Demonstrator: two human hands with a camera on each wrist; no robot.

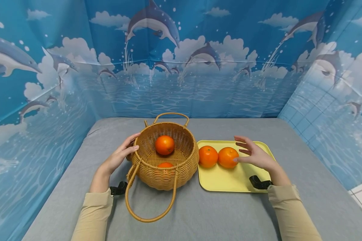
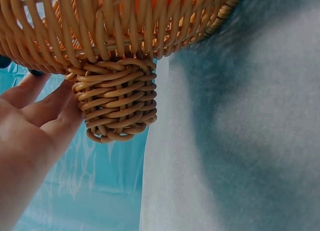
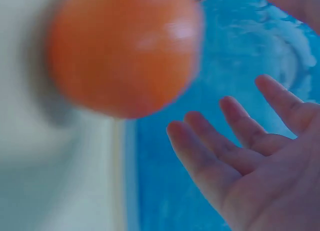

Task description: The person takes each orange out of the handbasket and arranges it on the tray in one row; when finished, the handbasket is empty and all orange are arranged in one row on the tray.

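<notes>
A round wicker basket (image 1: 184, 172) stands left of the middle, holding one orange (image 1: 165, 145) in plain sight and another orange (image 1: 165, 165) partly hidden by the near rim. My left hand (image 1: 119, 157) grips the basket's left side, thumb at the rim. In the left wrist view its fingers lie against a woven lug (image 2: 117, 101) below the basket wall. Two oranges sit side by side on a yellow tray (image 1: 223, 184): a left one (image 1: 208, 156) and a right one (image 1: 228, 157). Beside the right one my right hand (image 1: 254, 156) hovers, fingers spread and holding nothing.
One basket handle (image 1: 151, 220) hangs down toward the front; the other handle (image 1: 172, 113) stands up at the back. The tray lies close against the basket's right side on a grey cloth (image 1: 217, 217). Dolphin-print curtains (image 1: 181, 90) enclose the back and sides.
</notes>
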